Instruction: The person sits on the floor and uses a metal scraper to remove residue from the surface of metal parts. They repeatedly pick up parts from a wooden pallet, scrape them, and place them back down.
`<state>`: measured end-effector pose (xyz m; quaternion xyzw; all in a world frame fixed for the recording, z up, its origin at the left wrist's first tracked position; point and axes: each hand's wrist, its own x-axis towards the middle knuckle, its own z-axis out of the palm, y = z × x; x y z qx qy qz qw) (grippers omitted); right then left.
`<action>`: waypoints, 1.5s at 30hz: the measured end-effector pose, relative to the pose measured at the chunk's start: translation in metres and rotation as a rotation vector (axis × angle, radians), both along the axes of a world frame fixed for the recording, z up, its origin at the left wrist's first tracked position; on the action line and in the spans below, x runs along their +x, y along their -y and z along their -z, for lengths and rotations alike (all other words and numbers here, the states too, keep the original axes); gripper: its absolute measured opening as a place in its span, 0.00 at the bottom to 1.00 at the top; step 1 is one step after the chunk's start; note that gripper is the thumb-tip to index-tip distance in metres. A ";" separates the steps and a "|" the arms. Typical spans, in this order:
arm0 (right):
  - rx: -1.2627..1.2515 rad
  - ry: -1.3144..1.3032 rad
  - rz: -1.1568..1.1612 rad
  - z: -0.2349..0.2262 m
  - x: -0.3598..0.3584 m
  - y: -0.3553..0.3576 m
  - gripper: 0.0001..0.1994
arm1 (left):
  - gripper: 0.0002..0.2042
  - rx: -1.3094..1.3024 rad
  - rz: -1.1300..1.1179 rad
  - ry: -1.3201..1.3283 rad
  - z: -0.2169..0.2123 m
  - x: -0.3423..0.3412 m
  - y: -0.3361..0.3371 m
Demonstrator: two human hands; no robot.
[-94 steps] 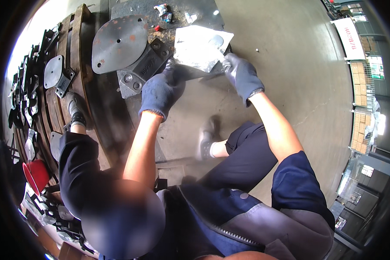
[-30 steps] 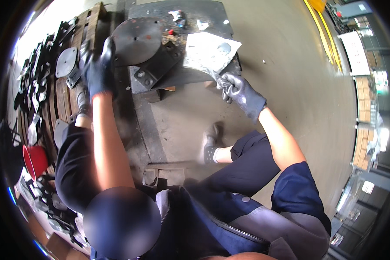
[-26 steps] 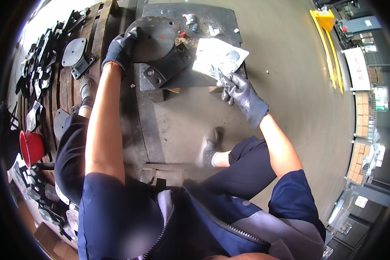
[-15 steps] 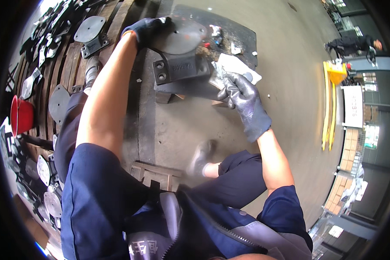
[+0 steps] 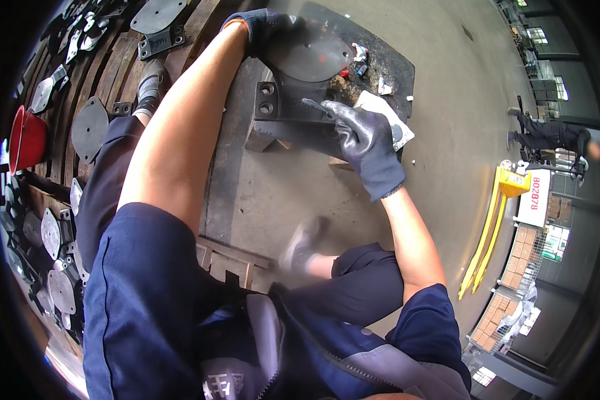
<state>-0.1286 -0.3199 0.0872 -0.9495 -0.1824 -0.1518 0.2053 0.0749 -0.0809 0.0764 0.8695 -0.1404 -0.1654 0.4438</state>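
Note:
A dark metal bracket [image 5: 290,100] with a rounded flat plate on top and bolt holes in its base stands on a low black bench [image 5: 397,73]. My left hand [image 5: 267,30], in a dark glove, is closed on the left edge of its plate; the fingertips are partly hidden and blurred. In front of the bracket's base, my gloved right hand [image 5: 367,143] pinches a small thin grey piece [image 5: 313,105], whose kind I cannot make out. A white sheet [image 5: 401,135] lies behind that hand on the bench.
Wooden pallets on the left carry several similar brackets [image 5: 90,130] and a red bucket [image 5: 28,140]. Small scraps [image 5: 360,57] litter the bench. A yellow pallet truck [image 5: 490,233] and another person [image 5: 553,133] are at the far right. A wooden pallet [image 5: 230,260] lies near my legs.
My right hand has moved left, bringing the grey piece from beside the bracket to its base front. My left hand stays on the plate. The whole view has shifted slightly.

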 end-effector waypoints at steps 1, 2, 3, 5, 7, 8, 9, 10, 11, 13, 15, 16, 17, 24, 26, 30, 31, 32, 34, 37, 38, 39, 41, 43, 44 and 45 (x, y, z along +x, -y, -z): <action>-0.041 -0.023 -0.012 -0.006 0.002 -0.002 0.21 | 0.23 0.053 0.045 -0.017 0.000 0.001 0.000; -0.078 -0.045 -0.024 -0.012 0.004 -0.005 0.22 | 0.22 0.110 0.092 -0.034 -0.005 0.000 -0.002; -0.129 -0.098 -0.032 -0.022 0.007 -0.009 0.22 | 0.22 0.168 0.139 -0.050 -0.008 -0.001 -0.003; -0.226 -0.086 -0.062 -0.022 0.012 -0.008 0.22 | 0.21 0.229 0.214 0.119 -0.006 0.002 -0.003; -0.314 0.050 -0.109 -0.017 0.017 -0.004 0.22 | 0.21 0.169 0.295 0.223 -0.018 -0.007 -0.002; -0.355 0.121 -0.135 -0.017 0.018 -0.005 0.22 | 0.21 0.080 0.337 0.236 -0.041 -0.025 -0.002; -0.393 0.199 -0.177 -0.033 0.019 -0.015 0.22 | 0.21 0.061 0.357 0.265 -0.045 -0.029 -0.004; -0.430 0.278 -0.218 -0.041 0.019 -0.021 0.22 | 0.21 0.042 0.376 0.293 -0.048 -0.033 -0.005; -0.440 0.223 -0.193 -0.040 0.020 -0.020 0.21 | 0.21 0.092 0.382 0.341 -0.048 -0.029 -0.005; -0.454 0.165 -0.173 -0.038 0.025 -0.019 0.20 | 0.22 0.184 0.373 0.341 -0.047 -0.027 -0.005; -0.460 0.208 -0.208 -0.035 0.031 -0.014 0.19 | 0.23 0.234 0.343 0.281 -0.055 -0.032 -0.004; -0.441 0.192 -0.207 -0.031 0.032 -0.010 0.18 | 0.23 0.243 0.327 0.271 -0.056 -0.033 -0.003; -0.419 0.179 -0.209 -0.027 0.034 -0.007 0.17 | 0.23 0.225 0.308 0.300 -0.051 -0.033 -0.004; -0.235 0.187 -0.092 -0.016 0.043 -0.008 0.12 | 0.23 0.160 0.421 0.228 -0.051 -0.021 -0.015; -0.273 0.181 -0.064 -0.020 0.045 -0.010 0.12 | 0.23 0.202 0.419 0.283 -0.050 -0.023 -0.012; -0.231 -0.289 0.018 -0.007 0.035 0.009 0.12 | 0.22 0.144 0.428 0.195 -0.054 -0.026 -0.012; -0.379 -0.121 -0.055 -0.011 0.033 0.009 0.11 | 0.21 0.173 0.443 0.184 -0.058 -0.028 -0.015; -0.480 -0.137 -0.066 -0.019 0.033 0.004 0.11 | 0.20 0.264 0.484 0.228 -0.067 -0.032 -0.011; -0.676 0.057 -0.147 -0.018 0.032 0.010 0.10 | 0.19 0.449 0.575 0.323 -0.087 -0.039 0.003; -0.811 0.310 -0.183 -0.016 0.030 0.016 0.11 | 0.19 0.613 0.661 0.488 -0.089 -0.039 0.010; -0.818 0.336 -0.176 -0.019 0.030 0.009 0.11 | 0.18 0.602 0.657 0.541 -0.071 -0.030 0.004; -0.815 0.308 -0.115 -0.025 0.029 0.002 0.12 | 0.18 0.585 0.658 0.595 -0.067 -0.029 0.002; -0.616 0.061 0.039 -0.037 0.037 -0.009 0.18 | 0.19 0.611 0.715 0.573 -0.072 -0.028 0.006; -0.732 0.236 -0.056 -0.027 0.036 0.010 0.20 | 0.19 0.572 0.744 0.588 -0.069 -0.027 0.014; -0.743 0.225 -0.039 -0.028 0.035 0.009 0.19 | 0.19 0.554 0.724 0.603 -0.067 -0.026 0.009; -0.755 0.212 -0.021 -0.029 0.035 0.009 0.19 | 0.19 0.534 0.704 0.618 -0.064 -0.025 0.005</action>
